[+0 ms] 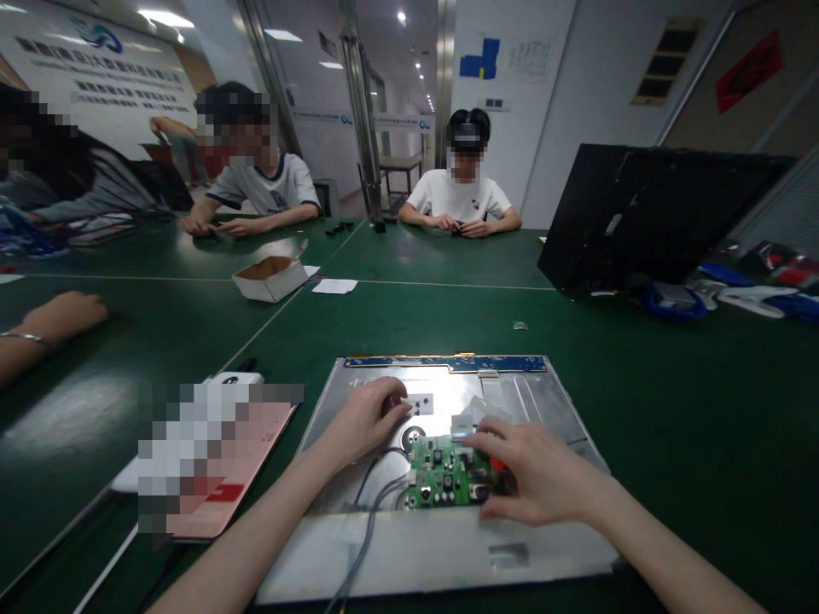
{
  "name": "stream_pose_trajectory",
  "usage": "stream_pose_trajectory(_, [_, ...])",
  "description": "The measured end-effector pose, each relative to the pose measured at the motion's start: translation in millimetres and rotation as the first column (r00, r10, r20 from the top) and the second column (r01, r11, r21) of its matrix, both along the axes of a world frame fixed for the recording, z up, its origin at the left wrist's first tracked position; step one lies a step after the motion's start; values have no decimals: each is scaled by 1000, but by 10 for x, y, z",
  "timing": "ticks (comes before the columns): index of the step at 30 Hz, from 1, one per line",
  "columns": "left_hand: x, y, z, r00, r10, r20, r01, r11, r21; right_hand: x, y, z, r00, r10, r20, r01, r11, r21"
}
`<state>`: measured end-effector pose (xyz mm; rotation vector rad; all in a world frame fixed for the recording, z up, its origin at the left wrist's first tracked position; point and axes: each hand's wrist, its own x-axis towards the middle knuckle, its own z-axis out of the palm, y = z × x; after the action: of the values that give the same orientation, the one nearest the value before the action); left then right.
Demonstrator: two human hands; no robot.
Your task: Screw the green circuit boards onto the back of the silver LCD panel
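In front of me lies a silver display panel (543,409), back side up, with a narrow blue circuit strip (409,364) along its far edge. A green circuit board (441,482) rests on the panel's middle, and grey cables (374,503) run from its left side toward me. My right hand (537,469) spans the board's right end, thumb at the near edge and fingers at the far edge; an orange-red part shows beneath it. Over the panel, my left hand (371,418) has curled fingers, thumb and index slightly apart, beside a small white label (422,403).
Left of the panel sit a pink booklet (256,465) and a white device (240,378) with a cable. Farther off are an open carton (272,280) and paper (334,286). A large black screen (640,213) stands right. Other people sit around the green table; another person's arm (51,324) rests left.
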<state>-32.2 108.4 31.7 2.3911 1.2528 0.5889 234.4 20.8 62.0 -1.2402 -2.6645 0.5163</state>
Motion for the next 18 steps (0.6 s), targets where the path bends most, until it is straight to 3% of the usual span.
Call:
stream_pose_trajectory(7, [-10, -55, 53, 1000, 2, 6, -2, 999, 37, -179, -125, -78, 978, 97, 184, -129, 977, 167])
stream_pose_trajectory(11, [-13, -74, 97, 1000, -11, 29, 9, 999, 51, -134, -133, -149, 975, 139, 175, -186, 938, 294])
stream_pose_trajectory(15, [-26, -77, 120, 999, -11, 42, 9, 999, 47, -70, -67, -164, 998, 43, 55, -61, 914, 401])
stream_pose_trajectory(18, [-33, -75, 114, 999, -8, 49, 7, 1000, 24, -56, 47, -114, 996, -43, -83, 70, 931, 359])
